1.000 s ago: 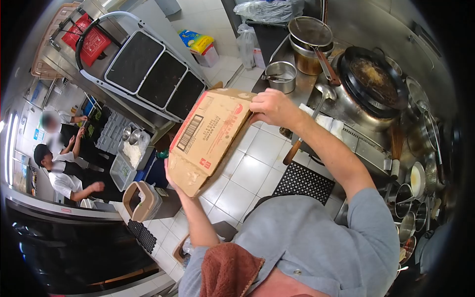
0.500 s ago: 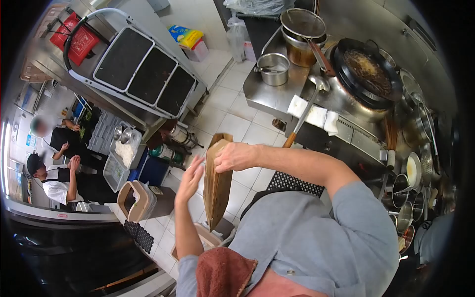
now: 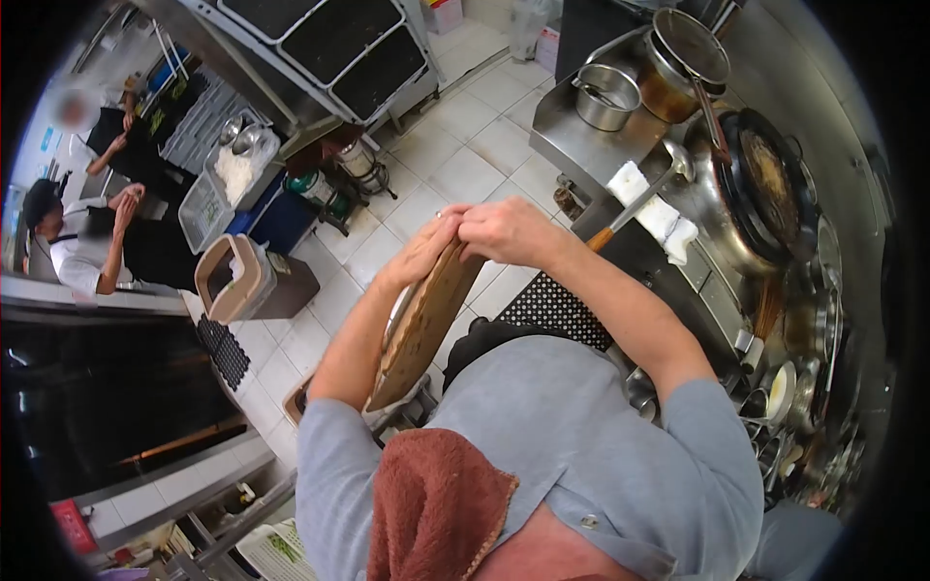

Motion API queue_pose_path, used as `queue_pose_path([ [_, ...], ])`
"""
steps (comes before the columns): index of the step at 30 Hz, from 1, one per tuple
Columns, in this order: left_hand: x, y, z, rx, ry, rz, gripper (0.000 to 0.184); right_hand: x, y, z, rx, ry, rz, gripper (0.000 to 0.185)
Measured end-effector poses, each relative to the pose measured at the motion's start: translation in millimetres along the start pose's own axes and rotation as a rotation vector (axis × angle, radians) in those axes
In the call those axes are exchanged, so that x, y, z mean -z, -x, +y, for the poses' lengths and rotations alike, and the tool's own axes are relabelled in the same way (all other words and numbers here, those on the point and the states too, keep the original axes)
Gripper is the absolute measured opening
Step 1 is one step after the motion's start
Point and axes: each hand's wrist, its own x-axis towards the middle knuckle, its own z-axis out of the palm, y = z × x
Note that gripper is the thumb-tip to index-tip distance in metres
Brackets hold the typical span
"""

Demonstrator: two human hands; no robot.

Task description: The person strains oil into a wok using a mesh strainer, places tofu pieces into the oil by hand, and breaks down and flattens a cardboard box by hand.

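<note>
A flat brown piece of cardboard (image 3: pixel 421 324) with dark spots and a ragged edge is held on edge in front of my body. At its top, my right hand (image 3: pixel 511 232) is closed over the edge, knuckles up. My left hand (image 3: pixel 426 254) lies against the other side, its fingers bent over the same top edge and touching my right hand. The thumbs and fingertips are partly hidden. A paler strip shows along the board's left side, beside my left forearm. Its lower end comes down close to my apron.
A beige-rimmed bin (image 3: pixel 218 305) stands to the left. Right of me are the stove with a wok (image 3: pixel 770 184), a ladle (image 3: pixel 635 205), a white cloth (image 3: pixel 666 225) and a steel pot (image 3: pixel 608 97). Two co-workers (image 3: pixel 92 242) stand at the far left. A black mat (image 3: pixel 552 308) lies ahead.
My left hand, which was open beside the cardboard, has come up onto its top edge next to my right hand. The cardboard has tilted, its top leaning right. The camera view has turned.
</note>
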Motion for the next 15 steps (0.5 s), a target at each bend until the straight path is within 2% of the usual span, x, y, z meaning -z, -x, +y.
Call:
queue_pose_path([
  [4,24,-18,8,0.136,0.033,-0.102,0.031,17,-9,1,0.002,0.033,0.075,0.028],
  [6,37,-33,2,0.146,-0.160,-0.316,0.028,18,-12,5,-0.005,0.110,-0.007,0.026],
  [7,40,-40,7,0.142,-0.161,-0.316,0.028,19,-12,7,-0.004,0.113,-0.007,0.026],
  [9,41,-51,29,-0.072,-0.630,-0.396,0.031,21,-11,13,0.075,0.118,0.088,0.023],
  [10,40,-53,39,-0.074,-0.625,-0.398,0.031,22,-11,14,0.071,0.120,0.085,0.023],
  [13,41,-51,63,-0.344,-0.951,-0.372,0.027,29,-13,18,0.104,0.112,0.054,0.020],
  [15,39,-53,76,-0.355,-1.043,-0.371,0.027,40,-15,27,0.071,0.225,-0.020,0.014],
])
